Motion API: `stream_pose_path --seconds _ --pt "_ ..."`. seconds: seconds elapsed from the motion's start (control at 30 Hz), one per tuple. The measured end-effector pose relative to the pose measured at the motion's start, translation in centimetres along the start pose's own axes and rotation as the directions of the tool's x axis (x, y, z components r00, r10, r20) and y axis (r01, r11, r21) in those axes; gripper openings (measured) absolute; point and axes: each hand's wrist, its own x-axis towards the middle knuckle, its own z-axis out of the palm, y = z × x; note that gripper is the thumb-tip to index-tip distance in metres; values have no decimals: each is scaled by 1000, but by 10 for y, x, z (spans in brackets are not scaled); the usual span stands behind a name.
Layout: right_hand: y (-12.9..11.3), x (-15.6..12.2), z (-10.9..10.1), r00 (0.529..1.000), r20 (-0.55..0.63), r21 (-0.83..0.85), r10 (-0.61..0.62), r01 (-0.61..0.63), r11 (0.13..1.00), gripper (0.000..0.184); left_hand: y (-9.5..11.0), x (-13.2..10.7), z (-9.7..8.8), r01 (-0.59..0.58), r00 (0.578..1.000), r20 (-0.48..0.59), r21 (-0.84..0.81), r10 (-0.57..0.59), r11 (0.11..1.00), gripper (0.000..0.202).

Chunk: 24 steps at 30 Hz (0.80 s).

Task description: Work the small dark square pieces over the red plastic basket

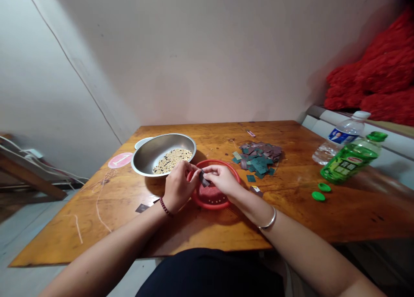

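Over the round red plastic basket (pixel 214 206), the left hand (pixel 181 185) and right hand (pixel 223 180) pinch a small dark flat piece (pixel 205 180) between their fingertips. Left of this grip sits a shiny metal bowl (pixel 145 159) holding pale and dark grains (pixel 173 159); right of it, brown and green flat pieces (pixel 261 158) lie heaped on the brown wooden desk (pixel 291 219).

clear bottle with a blue label (pixel 341 136), green drink bottle (pixel 351 159) right beside it, couple of green caps (pixel 318 196) nearby, big ol' red heap (pixel 381 77) far right, round pink "1" sign (pixel 120 160) on the left
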Motion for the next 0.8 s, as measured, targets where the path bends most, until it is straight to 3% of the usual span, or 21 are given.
stream_pose_path --seconds 0.13,0.8 --pt "0 0 0 1000 -8 7 0 0 1000 18 1 0 0 -48 999 -6 47 48 998 14" --pt "1 0 0 1000 5 -5 -18 18 1000 20 4 -1 -2 -53 999 -2 83 53 995 13"
